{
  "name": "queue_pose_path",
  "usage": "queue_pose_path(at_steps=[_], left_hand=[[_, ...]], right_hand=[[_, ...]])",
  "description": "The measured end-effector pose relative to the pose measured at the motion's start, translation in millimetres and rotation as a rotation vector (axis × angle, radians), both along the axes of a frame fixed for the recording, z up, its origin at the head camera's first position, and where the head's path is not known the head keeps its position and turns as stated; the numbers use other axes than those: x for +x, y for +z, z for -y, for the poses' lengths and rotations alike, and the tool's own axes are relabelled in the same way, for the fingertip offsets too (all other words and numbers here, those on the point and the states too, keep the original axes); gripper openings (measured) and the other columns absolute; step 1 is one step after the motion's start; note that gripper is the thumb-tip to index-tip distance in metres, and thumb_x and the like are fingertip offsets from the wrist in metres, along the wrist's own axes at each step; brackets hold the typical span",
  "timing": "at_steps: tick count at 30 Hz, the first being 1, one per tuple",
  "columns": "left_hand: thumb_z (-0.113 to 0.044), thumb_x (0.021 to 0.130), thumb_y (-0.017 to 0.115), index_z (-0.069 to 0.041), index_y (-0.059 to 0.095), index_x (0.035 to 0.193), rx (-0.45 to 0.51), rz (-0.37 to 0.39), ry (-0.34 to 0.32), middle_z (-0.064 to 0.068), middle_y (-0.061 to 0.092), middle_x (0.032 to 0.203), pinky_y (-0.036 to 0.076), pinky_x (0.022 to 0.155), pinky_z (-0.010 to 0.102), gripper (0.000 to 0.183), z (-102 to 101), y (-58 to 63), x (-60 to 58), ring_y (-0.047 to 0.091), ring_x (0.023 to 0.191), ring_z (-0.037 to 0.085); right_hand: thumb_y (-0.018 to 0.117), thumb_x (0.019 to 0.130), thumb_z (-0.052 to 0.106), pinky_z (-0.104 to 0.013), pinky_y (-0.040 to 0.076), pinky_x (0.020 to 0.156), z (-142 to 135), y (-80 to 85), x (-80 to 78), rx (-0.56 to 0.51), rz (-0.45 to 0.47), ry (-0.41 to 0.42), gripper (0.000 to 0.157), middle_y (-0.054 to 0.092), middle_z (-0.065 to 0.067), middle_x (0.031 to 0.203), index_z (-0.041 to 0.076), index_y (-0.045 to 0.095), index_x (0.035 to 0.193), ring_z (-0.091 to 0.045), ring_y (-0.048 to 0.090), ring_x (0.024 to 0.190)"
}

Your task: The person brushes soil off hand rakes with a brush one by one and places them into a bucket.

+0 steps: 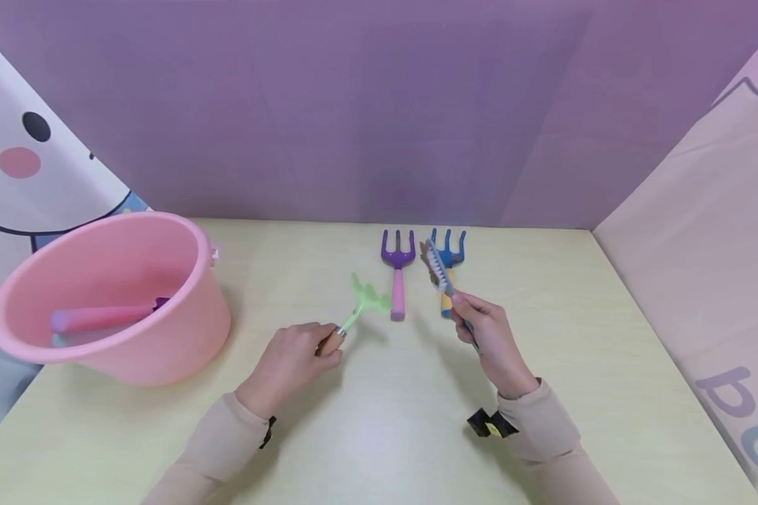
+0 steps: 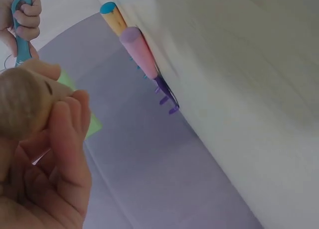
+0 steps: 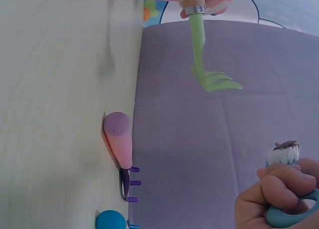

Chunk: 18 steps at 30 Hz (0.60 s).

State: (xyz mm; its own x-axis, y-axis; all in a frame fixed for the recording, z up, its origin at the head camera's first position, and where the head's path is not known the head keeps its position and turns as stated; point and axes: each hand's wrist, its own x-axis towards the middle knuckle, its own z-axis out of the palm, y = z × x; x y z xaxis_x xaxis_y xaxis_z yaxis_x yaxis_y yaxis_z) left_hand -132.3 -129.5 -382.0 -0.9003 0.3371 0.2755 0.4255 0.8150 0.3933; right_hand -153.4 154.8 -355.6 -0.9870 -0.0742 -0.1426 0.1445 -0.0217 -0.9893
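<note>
My left hand [image 1: 297, 354] grips the wooden handle of a small light-green hand rake [image 1: 371, 300], held above the table with its tines toward the far side. In the right hand [image 1: 489, 340] is a blue-grey scrub brush [image 1: 439, 270], its white bristles facing left. Dark brown matter clings to the bristle tips [image 3: 285, 151] in the right wrist view. Between and beyond the hands lies a purple hand fork [image 1: 399, 284] with a pink handle. To its right, a blue hand fork [image 1: 456, 257] with a yellow handle is partly hidden behind the brush and right hand.
A pink bucket [image 1: 164, 354] stands at the left of the pale table [image 1: 379, 449]. Inside it lies a pink-handled tool [image 1: 104, 319], with part of another item below. A purple cloth wall [image 1: 379, 119] closes off the far side, and a printed pale panel [image 1: 701, 280] the right.
</note>
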Motion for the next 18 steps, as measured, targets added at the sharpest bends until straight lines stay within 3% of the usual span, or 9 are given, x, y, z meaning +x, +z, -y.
queue_pose_path(at_steps=[3, 8, 13, 18], left_hand=[[-0.017, 0.076, 0.068, -0.019, 0.045, 0.061, -0.074, -0.034, -0.008, -0.010, 0.031, 0.054, 0.025, 0.043, 0.016, 0.027, 5, 1.9, 1.3, 0.029, 0.048, 0.002], [-0.019, 0.074, 0.070, -0.016, 0.050, 0.066, -0.173, -0.129, -0.019, -0.009, 0.036, 0.055, 0.028, 0.042, 0.017, 0.022, 16, 14.9, 5.6, 0.031, 0.047, 0.004], [-0.023, 0.075, 0.069, -0.014, 0.051, 0.068, -0.270, -0.225, -0.019, -0.009, 0.036, 0.055, 0.027, 0.041, 0.017, 0.022, 29, 39.5, 12.3, 0.033, 0.046, 0.004], [-0.025, 0.075, 0.066, -0.011, 0.061, 0.073, -0.316, -0.411, -0.028, -0.008, 0.040, 0.053, 0.025, 0.045, 0.018, 0.016, 48, 76.2, 19.7, 0.035, 0.046, 0.004]], right_hand=[[0.050, 0.094, 0.027, -0.017, 0.029, 0.052, 0, 1.0, 0.3, 0.011, 0.002, -0.001, 0.034, 0.044, 0.003, 0.070, 0.000, 0.059, 0.112, -0.007, 0.034, 0.056], [0.049, 0.094, 0.027, -0.017, 0.029, 0.052, -1, 1.7, 0.6, 0.029, 0.012, -0.010, 0.038, 0.046, 0.003, 0.070, -0.003, 0.056, 0.117, -0.006, 0.035, 0.055], [0.049, 0.094, 0.027, -0.017, 0.030, 0.052, -3, 1.1, -0.1, 0.048, 0.016, -0.016, 0.041, 0.047, 0.004, 0.070, -0.003, 0.054, 0.122, -0.005, 0.036, 0.055], [0.050, 0.094, 0.028, -0.016, 0.030, 0.053, -3, -0.7, -0.8, 0.089, 0.000, -0.017, 0.041, 0.048, 0.005, 0.070, 0.000, 0.055, 0.124, -0.005, 0.037, 0.057]])
